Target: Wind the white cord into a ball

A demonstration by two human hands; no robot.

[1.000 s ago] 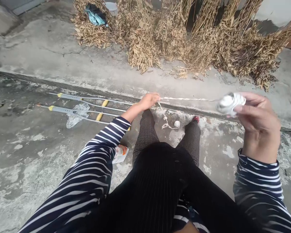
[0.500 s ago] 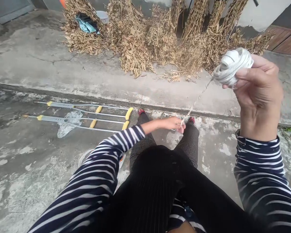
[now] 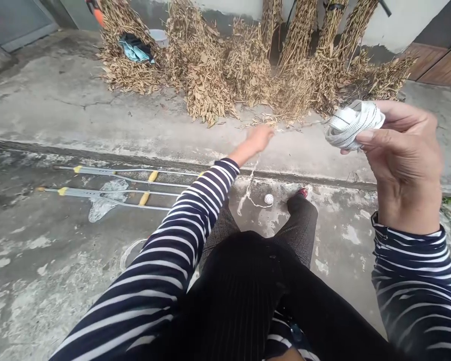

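- A coil of flat white tape (image 3: 355, 125) is gripped closed in the raised right hand (image 3: 402, 160);
- the left hand (image 3: 259, 139) is extended near a twisted white strand (image 3: 251, 186), its grip too blurred to tell;
- a small white ball of twine (image 3: 269, 199) is left on the concrete floor (image 3: 41, 260).

We see flat, diffuse daylight whose source we cannot place. Shadows stay soft, with the deepest shade among the dried plant stalks (image 3: 210, 95) at 12 o'clock. The concrete ground (image 3: 41, 125) looks matte, while the black clothing (image 3: 240, 296) at 6 o'clock sinks into near-solid dark. We find the left hand (image 3: 260, 138) at 1 o'clock slightly blurred, and the wide lens bows the frame's edges.
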